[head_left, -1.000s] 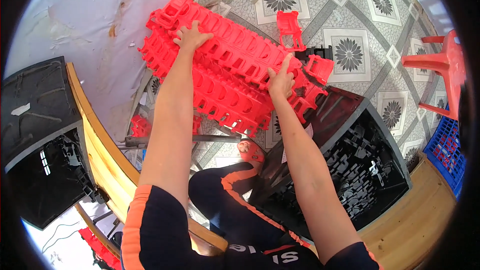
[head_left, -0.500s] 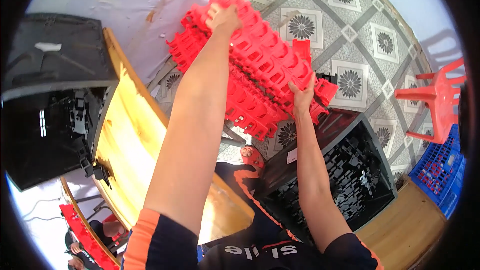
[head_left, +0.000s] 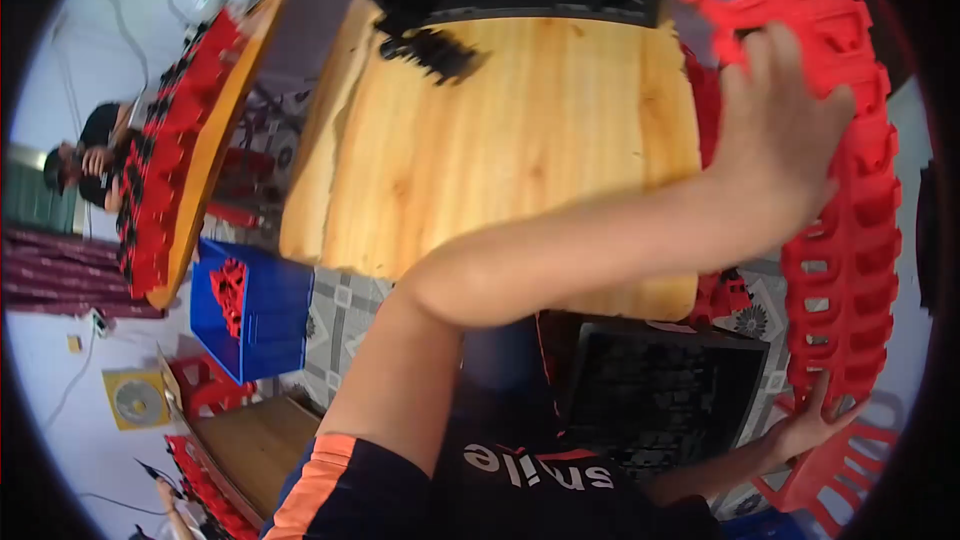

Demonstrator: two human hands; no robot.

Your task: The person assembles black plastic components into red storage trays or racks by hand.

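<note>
A long red plastic strip (head_left: 845, 270) of interlocked pieces stretches along the right side, raised off the table. My left hand (head_left: 780, 135) is closed on its far end, fingers hooked into the toothed edge. At the near end my right hand (head_left: 808, 430) grips the strip, its fingers partly hidden against it. Beyond the table's right edge, more red plastic pieces (head_left: 705, 105) show, partly covered by my left arm.
A wooden table (head_left: 520, 140) carries a small black plastic part (head_left: 440, 52) and a black bin (head_left: 570, 13). Another black bin (head_left: 668, 340) stands below it. Further left are a blue crate (head_left: 275, 330), a table with red strips (head_left: 190, 175) and people. A red chair (head_left: 850, 475) is nearby.
The view has swung left, bringing the wooden table to the centre. Both hands have lifted the red strip away from the red stack, to the right side of the view.
</note>
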